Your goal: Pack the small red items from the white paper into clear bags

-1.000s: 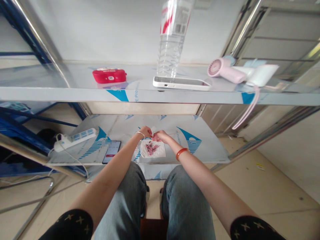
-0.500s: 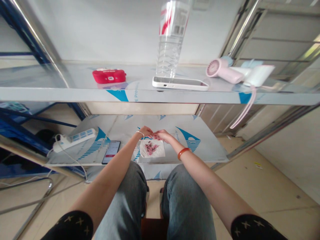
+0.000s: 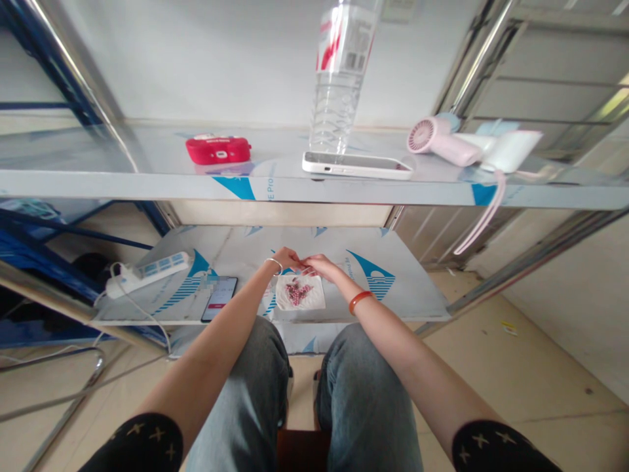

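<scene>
1. Above the lower shelf, left hand and right hand met — fingers bunched, any hold unclear.
2. Red beads lay on white sheet — seemingly fingertip work, needing steadiness.

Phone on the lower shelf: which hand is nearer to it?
Left. The left hand is to the right of the phone and a little farther from the camera wearer; the right hand is on the far side of the left one, farther right.
</scene>
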Tool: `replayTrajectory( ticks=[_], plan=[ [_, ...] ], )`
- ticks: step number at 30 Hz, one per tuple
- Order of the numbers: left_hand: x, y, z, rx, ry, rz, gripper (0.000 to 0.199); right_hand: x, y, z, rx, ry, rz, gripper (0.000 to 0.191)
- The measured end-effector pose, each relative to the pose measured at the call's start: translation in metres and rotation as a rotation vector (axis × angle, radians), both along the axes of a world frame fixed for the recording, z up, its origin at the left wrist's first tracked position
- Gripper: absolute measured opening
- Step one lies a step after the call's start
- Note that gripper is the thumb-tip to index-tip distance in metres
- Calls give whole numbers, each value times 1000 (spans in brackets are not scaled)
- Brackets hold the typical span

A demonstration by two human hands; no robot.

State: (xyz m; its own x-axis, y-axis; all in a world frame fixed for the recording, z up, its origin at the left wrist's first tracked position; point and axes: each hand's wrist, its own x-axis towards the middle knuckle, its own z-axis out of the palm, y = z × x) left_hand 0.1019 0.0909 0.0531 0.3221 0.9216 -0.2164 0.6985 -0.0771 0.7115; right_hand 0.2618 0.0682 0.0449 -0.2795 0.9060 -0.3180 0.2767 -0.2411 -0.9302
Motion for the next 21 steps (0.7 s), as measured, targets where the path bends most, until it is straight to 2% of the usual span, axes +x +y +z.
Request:
replayTrajectory(
  ticks=[4,9,13,16,18,21],
  plan=[
    [5,2,-1,-52,-153,8,12,7,1,-1,9,89,21,20],
    [7,-1,2,-102,-164,46,7,16,-1,1,-26,122,37,21],
    [7,-5,7,-203,-173,46,11,21,-2,1,-24,95,48,17],
    [7,-9,10,-211,-135,66,14,21,-3,2,-45,95,55,16],
    [8,-10,12,-206,-88,45,17,19,-4,4,-68,75,46,17],
    [12,-10,11,-148,8,-78,19,16,-5,6,-70,-24,9,21]
  ],
)
